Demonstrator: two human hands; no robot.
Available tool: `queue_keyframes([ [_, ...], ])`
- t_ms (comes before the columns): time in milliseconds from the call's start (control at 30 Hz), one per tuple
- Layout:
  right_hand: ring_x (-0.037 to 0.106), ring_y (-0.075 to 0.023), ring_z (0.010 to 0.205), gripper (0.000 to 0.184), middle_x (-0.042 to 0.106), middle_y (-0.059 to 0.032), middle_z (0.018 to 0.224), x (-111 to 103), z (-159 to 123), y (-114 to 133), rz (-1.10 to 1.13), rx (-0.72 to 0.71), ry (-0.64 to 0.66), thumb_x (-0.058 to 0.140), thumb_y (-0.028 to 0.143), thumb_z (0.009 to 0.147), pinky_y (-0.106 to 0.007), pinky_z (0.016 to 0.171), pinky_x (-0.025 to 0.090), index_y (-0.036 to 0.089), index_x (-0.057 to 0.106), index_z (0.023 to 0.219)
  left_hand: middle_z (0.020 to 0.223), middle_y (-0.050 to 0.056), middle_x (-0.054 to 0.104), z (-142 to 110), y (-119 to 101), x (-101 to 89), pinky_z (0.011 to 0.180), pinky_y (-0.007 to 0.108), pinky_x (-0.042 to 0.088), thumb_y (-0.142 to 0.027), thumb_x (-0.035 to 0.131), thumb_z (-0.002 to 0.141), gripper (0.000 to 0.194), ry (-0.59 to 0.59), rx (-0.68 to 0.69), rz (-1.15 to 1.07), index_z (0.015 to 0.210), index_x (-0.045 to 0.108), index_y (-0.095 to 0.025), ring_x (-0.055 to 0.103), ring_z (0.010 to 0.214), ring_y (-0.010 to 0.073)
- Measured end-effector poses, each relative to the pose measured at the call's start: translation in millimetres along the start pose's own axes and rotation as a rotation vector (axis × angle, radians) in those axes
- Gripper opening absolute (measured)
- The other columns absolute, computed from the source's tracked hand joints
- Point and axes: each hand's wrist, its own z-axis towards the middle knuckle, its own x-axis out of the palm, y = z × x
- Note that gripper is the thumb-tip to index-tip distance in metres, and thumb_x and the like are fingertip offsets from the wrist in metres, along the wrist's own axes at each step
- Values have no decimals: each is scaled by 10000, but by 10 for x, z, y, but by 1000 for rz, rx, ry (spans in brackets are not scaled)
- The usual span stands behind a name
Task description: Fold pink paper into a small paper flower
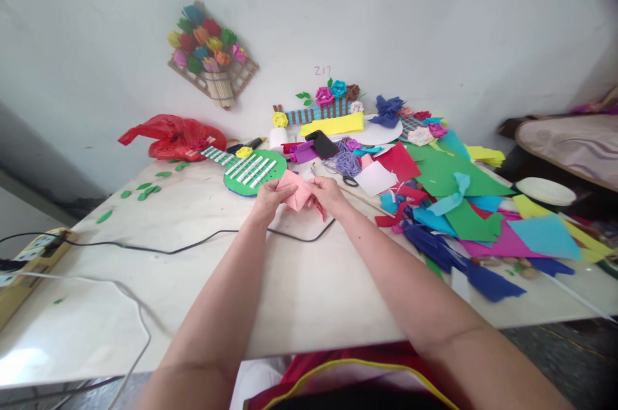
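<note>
One pink paper (295, 191) is held just right of the guitar (255, 173), between left hand (269, 196) and right hand (329, 194), neither clearly nearer; both pinch its edges. It looks squarish, without clear long axis. Its underside is hidden; a reddish bit (318, 209) below is unclear.

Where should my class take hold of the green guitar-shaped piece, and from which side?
Probably pinch the striped neck, from the near left: it is the narrow part, jutting out from the broad round body. The red bag lies behind the neck's far end, and the left hand, holding pink paper, is close to the body's near right edge.
</note>
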Motion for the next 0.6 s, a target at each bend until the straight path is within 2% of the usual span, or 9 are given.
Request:
queue_keyframes([
  [167,508,-124,404,343,534,5,455,-19,30,-36,65,20,24,511,495,770,-222,381,377,170,524,660,626,23,631,15,7,-9,531,227,412,-282,787,499,296,-19,0,-28,687,637,-111,554,567,121],
  [233,523,-130,439,395,555,-10,503,-47,53,-53,81,-5,-12,444,532,794,-233,408,402,162,552,711,627,21,630,29,15,-21,524,223,406,-289,788,499,301,-45,16,-30,690,638,-111,550,564,118],
  [300,550,-136,504,370,593,-24,600,-79,72,-65,32,-51,-62,434,494,803,-246,462,440,155,583,800,632,19,632,41,20,-33,524,220,404,-288,790,498,306,-64,22,-40,700,643,-111,549,564,114],
  [400,583,-150,633,258,636,-57,834,-114,82,-83,-198,-215,-143,474,310,769,-286,597,489,155,592,937,652,17,639,42,11,-41,539,219,418,-284,791,501,306,-76,17,-77,711,648,-113,554,575,110],
  [500,571,-191,871,361,565,-103,1122,-118,67,-104,-516,-492,-186,454,153,707,-331,772,478,154,584,1043,668,17,644,30,-14,-43,559,224,437,-292,789,505,311,-87,18,-108,726,650,-123,564,591,115],
  [600,437,-239,1130,486,439,-104,1297,-95,42,-113,-782,-703,-133,444,94,696,-378,930,393,174,550,1164,674,14,644,21,-31,-51,556,223,437,-305,790,500,336,-92,8,-119,750,650,-128,568,587,112],
])
